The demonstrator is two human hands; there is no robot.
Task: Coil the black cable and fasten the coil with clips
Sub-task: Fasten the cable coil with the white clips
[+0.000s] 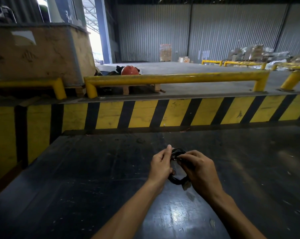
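Observation:
A small coil of black cable (177, 180) hangs between both hands above a dark, scuffed table (94, 178). My left hand (160, 165) grips the coil's left side, thumb up and fingers wrapped around the loops. My right hand (200, 169) pinches the coil's top right, its fingertips closed on the strands near a small pale spot. A cable end with a plug sticks out under my right palm. I cannot make out any clip.
Beyond the table runs a yellow and black striped ledge (163, 112) with yellow guard rails (171, 79) on top. A large cardboard-clad crate (39, 52) stands at the back left, an orange helmet (130, 70) behind the rail.

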